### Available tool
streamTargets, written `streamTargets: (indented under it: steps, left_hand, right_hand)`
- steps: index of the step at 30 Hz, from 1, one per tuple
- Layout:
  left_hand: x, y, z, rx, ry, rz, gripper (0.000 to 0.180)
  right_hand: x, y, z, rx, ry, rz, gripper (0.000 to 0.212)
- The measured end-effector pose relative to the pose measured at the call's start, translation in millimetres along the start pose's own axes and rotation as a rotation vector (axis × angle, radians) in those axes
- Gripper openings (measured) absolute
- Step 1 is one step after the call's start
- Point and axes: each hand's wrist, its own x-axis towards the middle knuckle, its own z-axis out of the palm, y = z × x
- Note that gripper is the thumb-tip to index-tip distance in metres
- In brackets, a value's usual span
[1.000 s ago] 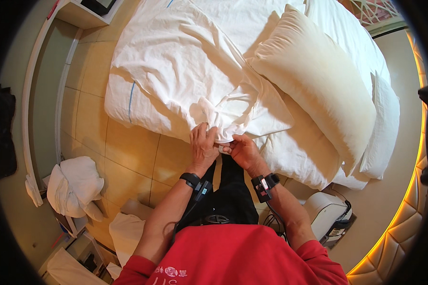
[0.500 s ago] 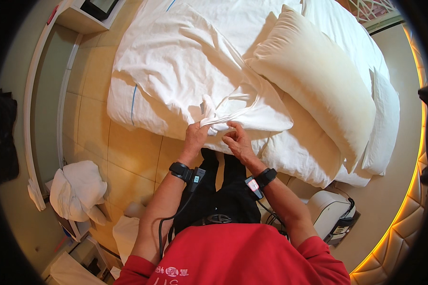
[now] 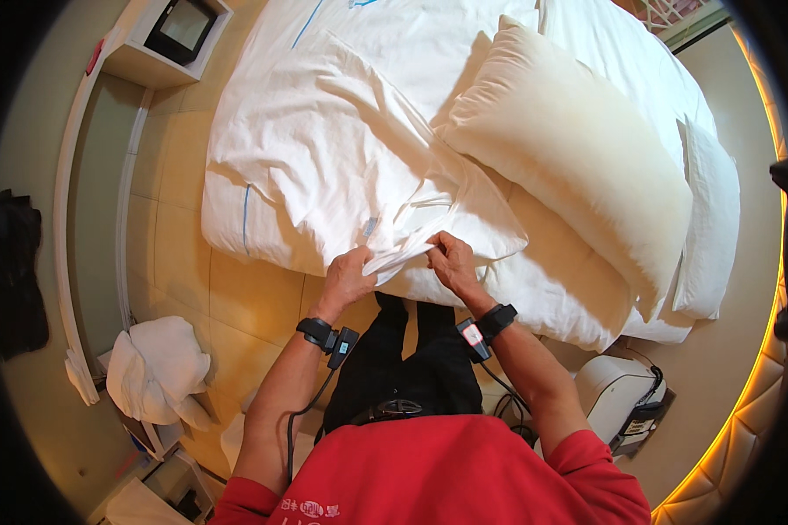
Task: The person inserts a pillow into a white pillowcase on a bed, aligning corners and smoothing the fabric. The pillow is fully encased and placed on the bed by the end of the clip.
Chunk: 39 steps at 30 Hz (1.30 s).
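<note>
A crumpled white pillowcase lies over the near side of the bed, its gathered edge drawn towards me. My left hand is closed on that edge at the mattress side. A little to the right, my right hand pinches the same edge, and the cloth stretches between both hands. A small pale blue label shows on the fabric just beyond my left hand. To the right of the pillowcase rests a large, plump cream pillow, which neither hand touches.
Another white pillow lies along the bed's right side. White linen is heaped at the left, above the tiled floor. A white rounded appliance with cables stands at the lower right. A padded, lit headboard edges the right.
My right hand, apart from the cloth before, now grips its edge. My left hand has moved slightly left and nearer me, and the cloth edge is drawn out between the hands.
</note>
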Motion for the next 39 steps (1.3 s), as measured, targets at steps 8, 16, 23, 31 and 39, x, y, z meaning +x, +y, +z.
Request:
streamTargets:
  steps: [8, 16, 23, 31, 39]
  left_hand:
    - [19, 24, 16, 0.205, 0.183, 0.168, 0.021]
    - [32, 31, 34, 0.086, 0.17, -0.05, 0.021]
    - [53, 9, 26, -0.285, 0.077, -0.27, 0.018]
    - [70, 10, 5, -0.453, -0.16, -0.145, 0.025]
    - [69, -5, -20, -0.178, -0.346, 0.201, 0.033]
  right_hand:
    - [11, -9, -28, -0.012, -0.119, 0.082, 0.021]
    - [25, -22, -24, -0.031, -0.127, 0.09, 0.028]
    - [21, -33, -18, 0.094, 0.082, 0.074, 0.023]
    - [-19, -49, 15, -0.097, 0.16, 0.089, 0.034]
    - [-7, -24, 61, 0.198, 0.115, 0.378, 0.022]
